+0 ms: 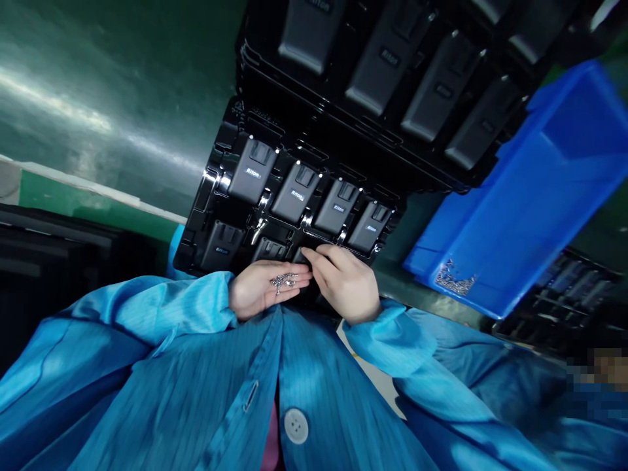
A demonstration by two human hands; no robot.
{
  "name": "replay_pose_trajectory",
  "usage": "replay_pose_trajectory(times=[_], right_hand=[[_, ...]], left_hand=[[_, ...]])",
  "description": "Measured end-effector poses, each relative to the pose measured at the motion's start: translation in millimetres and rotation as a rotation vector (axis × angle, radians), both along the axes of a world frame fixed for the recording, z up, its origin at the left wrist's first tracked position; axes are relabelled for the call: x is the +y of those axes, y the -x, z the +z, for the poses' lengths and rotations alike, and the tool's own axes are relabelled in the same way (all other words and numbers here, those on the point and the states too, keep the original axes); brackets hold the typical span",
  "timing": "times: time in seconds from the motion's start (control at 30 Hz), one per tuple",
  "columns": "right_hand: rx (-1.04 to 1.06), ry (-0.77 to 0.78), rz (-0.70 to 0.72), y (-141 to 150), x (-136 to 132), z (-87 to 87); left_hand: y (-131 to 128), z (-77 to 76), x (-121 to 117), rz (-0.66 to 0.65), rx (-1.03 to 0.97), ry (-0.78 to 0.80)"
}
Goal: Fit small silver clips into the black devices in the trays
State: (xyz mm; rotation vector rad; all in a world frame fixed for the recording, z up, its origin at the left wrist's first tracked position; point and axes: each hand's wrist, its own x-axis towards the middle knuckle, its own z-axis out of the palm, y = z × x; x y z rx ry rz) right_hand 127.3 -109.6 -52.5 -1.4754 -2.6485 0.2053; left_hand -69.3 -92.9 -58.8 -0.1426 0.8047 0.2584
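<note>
My left hand [262, 285] lies palm up near my chest, cupping a small heap of shiny metal screws [284, 281]. Just right of it, my right hand [343, 278] has thumb and index finger together by a black device in the tray's near row; whatever the fingertips hold is too small to make out. Several black devices marked "Riton" [252, 171] sit in the pockets of a glossy black tray [199, 219] in front of me. My hands partly cover the near row.
Beyond it, a second black tray [314, 88] carries more of the same devices. To the right stands a blue bin [520, 216] with a pile of small metal pieces [456, 280] in one corner. Dark stacked trays [63, 261] are at the left. Another person [589, 405] is at the lower right.
</note>
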Motion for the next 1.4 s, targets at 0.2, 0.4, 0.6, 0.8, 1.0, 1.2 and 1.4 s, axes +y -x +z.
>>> replay_pose_trajectory(times=[0.2, 0.4, 0.6, 0.8, 1.0, 1.2, 1.4], right_hand=[[0.048, 0.044, -0.091, 4.1, -1.2, 5.4], [0.428, 0.022, -0.277, 22.9, -2.4, 28.2], [0.393, 0.070, -0.255, 35.6, 1.6, 34.2], [0.383, 0.103, -0.233, 36.9, 7.8, 33.7], [0.328, 0.166, -0.193, 39.0, 13.4, 33.2], [0.298, 0.184, -0.143, 40.0, 15.0, 32.1], [0.315, 0.204, -0.118, 41.2, 15.5, 32.2]], left_hand=[[5.0, -0.6, 1.8, 0.019, -0.076, -0.031], [16.5, 4.5, 9.4, 0.152, -0.175, -0.084], [19.1, 11.3, 11.4, 0.194, -0.184, -0.086], [18.1, 13.3, 11.5, 0.225, -0.196, -0.099], [18.7, 12.3, 10.9, 0.219, -0.170, -0.088], [19.4, 11.9, 9.9, 0.234, -0.172, -0.056], [20.2, 10.8, 9.6, 0.221, -0.170, -0.057]])
